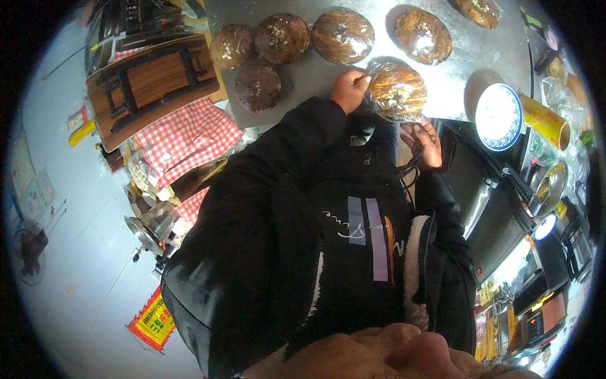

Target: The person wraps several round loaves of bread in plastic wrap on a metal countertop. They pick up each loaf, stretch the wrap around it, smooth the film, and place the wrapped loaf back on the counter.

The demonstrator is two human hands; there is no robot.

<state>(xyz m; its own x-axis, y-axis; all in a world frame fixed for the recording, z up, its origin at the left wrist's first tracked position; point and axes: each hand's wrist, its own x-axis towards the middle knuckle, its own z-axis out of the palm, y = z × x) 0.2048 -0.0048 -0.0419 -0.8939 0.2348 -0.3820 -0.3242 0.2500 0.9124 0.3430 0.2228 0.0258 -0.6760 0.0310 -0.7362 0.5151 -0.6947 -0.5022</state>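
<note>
Brown wrapped food (398,93) faces up at the desk's (464,60) near edge, nearly round, slightly longer sideways; left hand (349,91) pinches its left rim, right hand's (425,142) grip nearer the body is unclear; glare blurs its top

pale wall (88,259), red-edged yellow banner (153,321); dark-legged brown table (158,82); brightly lit steel worktop (495,47).

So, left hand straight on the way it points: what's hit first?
The film-wrapped round of brown food just right of the left hand; fingertips look in contact, though depth is unclear.
</note>
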